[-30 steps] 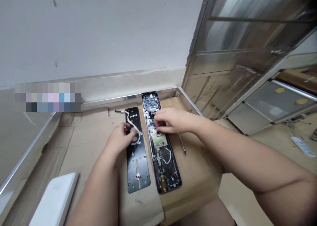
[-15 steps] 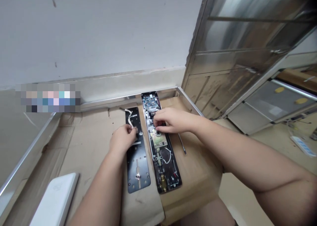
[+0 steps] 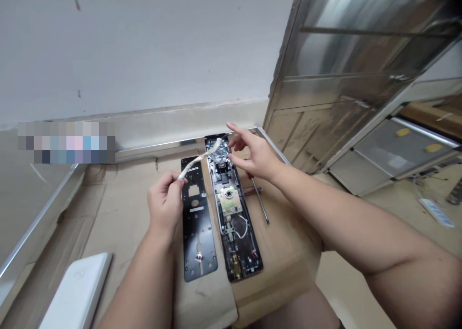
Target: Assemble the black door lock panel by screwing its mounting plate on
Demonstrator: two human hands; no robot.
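My left hand pinches one end of a white wrapped cable, whose other end reaches over the circuit board. My right hand hovers by the board's right side with fingers spread, near the cable's free end. The board sits at the far end of a long black housing, which lies open with its insides showing. In its middle is a brass-coloured metal plate with a round hub. Left of the housing lies a flat black plate with holes and slots, partly under my left hand.
A screwdriver with a red handle lies right of the housing, beside a brown stick-like piece. A white power bank-like slab is at the front left. Cardboard covers the table, which has a raised metal edge.
My left hand has lifted the white cable off the black plate and stretched it toward the board. My right hand has left the housing's middle, moved up to the board and opened.
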